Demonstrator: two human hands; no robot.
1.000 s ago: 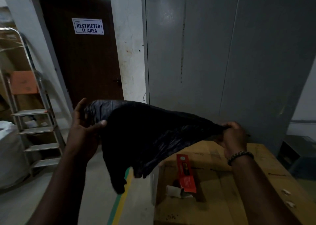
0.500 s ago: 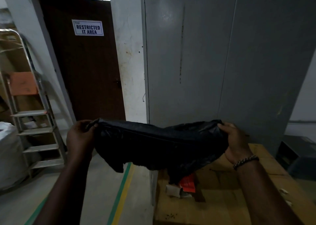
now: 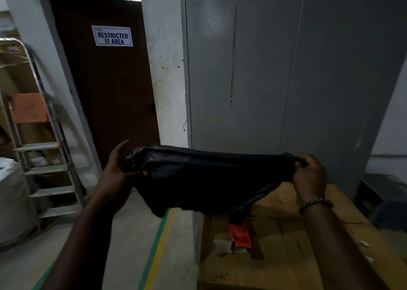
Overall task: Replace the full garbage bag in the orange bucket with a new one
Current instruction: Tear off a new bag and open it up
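Since the earlier frame, the crumpled black plastic garbage bag is drawn wider and flatter. The left hand pinches its left end between thumb and fingers. The right hand is clamped on the right end, probably to find the mouth. The bag hangs above the far left corner of the brown cardboard carton. The orange bucket is out of view.

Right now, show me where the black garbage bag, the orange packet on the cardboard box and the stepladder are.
black garbage bag (image 3: 209, 175): head view, middle of the stretched plastic.
orange packet (image 3: 240, 234): head view, its visible lower part.
stepladder (image 3: 37, 146): head view, upper metal step.
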